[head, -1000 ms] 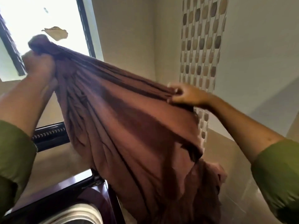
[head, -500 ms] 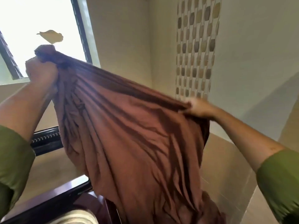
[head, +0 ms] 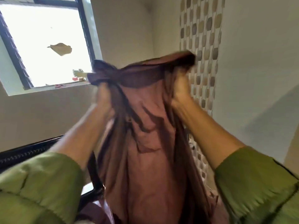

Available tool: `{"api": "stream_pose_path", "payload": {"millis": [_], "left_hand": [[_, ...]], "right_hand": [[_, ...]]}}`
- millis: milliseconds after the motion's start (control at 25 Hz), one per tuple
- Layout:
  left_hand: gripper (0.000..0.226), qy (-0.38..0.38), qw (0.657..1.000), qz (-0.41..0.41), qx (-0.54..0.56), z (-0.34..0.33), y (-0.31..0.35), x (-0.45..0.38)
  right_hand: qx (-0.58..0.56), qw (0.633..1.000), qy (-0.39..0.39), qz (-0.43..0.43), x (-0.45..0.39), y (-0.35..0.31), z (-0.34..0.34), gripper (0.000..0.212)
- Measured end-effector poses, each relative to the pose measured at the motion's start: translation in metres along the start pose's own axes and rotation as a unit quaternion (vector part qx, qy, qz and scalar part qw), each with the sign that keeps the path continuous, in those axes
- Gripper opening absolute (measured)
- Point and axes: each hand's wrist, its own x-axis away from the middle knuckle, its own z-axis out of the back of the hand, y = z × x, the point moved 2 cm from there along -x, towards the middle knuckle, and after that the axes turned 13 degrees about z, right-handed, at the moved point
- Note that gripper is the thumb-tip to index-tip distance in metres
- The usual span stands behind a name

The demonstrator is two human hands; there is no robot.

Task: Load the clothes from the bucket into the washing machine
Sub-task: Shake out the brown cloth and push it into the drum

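Both hands (head: 105,97) (head: 181,92) have drawn together, gripping cloth (head: 145,143).

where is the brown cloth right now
In the head view the brown cloth hangs mid-frame, gripped at its top between the left hand and right hand, below-right of the window.

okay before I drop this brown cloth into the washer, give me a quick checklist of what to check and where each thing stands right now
1. Left hand gripping the brown cloth: ok, it is closed on a bunched end.
2. Right hand gripping the cloth: ok, closed on the top edge.
3. Cloth gathered rather than spread wide: ok, the hands are close together and it hangs in one long fold.
4. Cloth hanging over the washing machine opening: cannot tell, only a dark edge of the machine shows beside the cloth.
5. Drum free to take it: cannot tell, the cloth hides it.
6. Bottom of the cloth clear of snags: cannot tell, it runs out of view.
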Motion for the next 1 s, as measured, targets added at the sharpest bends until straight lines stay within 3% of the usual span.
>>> {"api": "stream_pose_path", "payload": {"millis": [40,120,160,200,240,360,480,560,640,760,880,1000], "left_hand": [[0.026,-0.05,0.998,0.04,-0.004,-0.022,-0.016,0.011],[0.013,-0.138,0.983,0.118,0.006,-0.057,-0.044,0.021],[0.019,-0.162,0.979,0.126,0.021,-0.062,-0.052,0.021],[0.025,-0.161,0.982,0.096,0.003,-0.06,-0.055,0.017],[0.021,-0.146,0.986,0.079,-0.017,-0.055,-0.058,0.01],[0.016,-0.057,0.988,0.027,-0.139,-0.044,-0.067,0.001],[0.007,-0.039,0.983,0.012,-0.18,-0.04,-0.062,0.001],[0.017,-0.031,0.983,-0.01,-0.178,-0.037,-0.049,0.002],[0.024,-0.041,0.985,-0.047,-0.163,-0.037,-0.031,0.005],[0.027,-0.052,0.986,-0.076,-0.137,-0.035,0.0,0.0],[0.03,-0.06,0.989,-0.103,-0.09,-0.032,0.028,0.0],[0.031,-0.047,0.987,-0.134,-0.073,-0.019,0.045,-0.002]], "right_hand": [[0.135,0.985,-0.081,0.069,0.017,0.017,-0.026,0.034],[0.365,0.901,-0.117,0.205,0.037,0.02,-0.05,0.033],[0.417,0.868,-0.114,0.245,0.041,0.018,-0.046,0.034],[0.408,0.871,-0.101,0.254,0.045,0.012,-0.036,0.039],[0.38,0.888,-0.088,0.242,0.046,0.013,-0.025,0.042],[0.38,0.891,-0.129,0.212,0.051,0.027,-0.006,0.034],[0.303,0.91,-0.266,0.1,0.05,0.041,0.015,0.047],[0.247,0.897,-0.364,-0.033,0.057,0.039,0.034,0.036],[0.266,0.867,-0.405,-0.114,0.072,0.052,0.053,0.023],[0.395,0.804,-0.43,-0.108,0.093,0.097,0.081,0.013],[0.552,0.704,-0.427,-0.133,0.107,0.14,0.117,0.025],[0.641,0.619,-0.427,-0.156,0.111,0.162,0.145,0.018]]}}
